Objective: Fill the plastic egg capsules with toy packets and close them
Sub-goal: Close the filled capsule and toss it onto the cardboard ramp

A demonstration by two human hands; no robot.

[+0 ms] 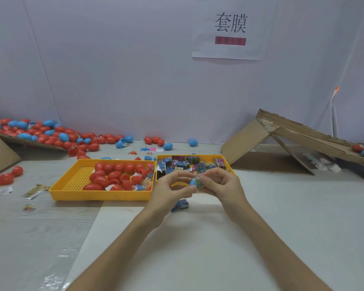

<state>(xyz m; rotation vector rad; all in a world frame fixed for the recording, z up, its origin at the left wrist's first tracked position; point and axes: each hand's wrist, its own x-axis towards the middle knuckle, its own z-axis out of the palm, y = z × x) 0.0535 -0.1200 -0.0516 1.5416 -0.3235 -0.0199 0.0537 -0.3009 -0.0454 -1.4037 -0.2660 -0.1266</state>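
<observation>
Both my hands meet above the table in front of the yellow trays. My left hand [170, 188] and my right hand [220, 183] pinch a small blue egg capsule half [192, 183] between them, with a green printed toy packet [198, 182] tucked at its mouth. A yellow tray [76, 181] to the left holds several red egg capsules [113, 175] and some clear packets. A second yellow tray [227, 159] behind my hands is full of folded toy packets [183, 163]. One blue packet [180, 205] lies on the table under my left hand.
A big heap of red and blue eggs [42, 133] spills from a cardboard sheet at the back left. A folded cardboard ramp [282, 141] stands at the right with a few eggs on it. Loose eggs and wrappers [35, 191] lie at the left.
</observation>
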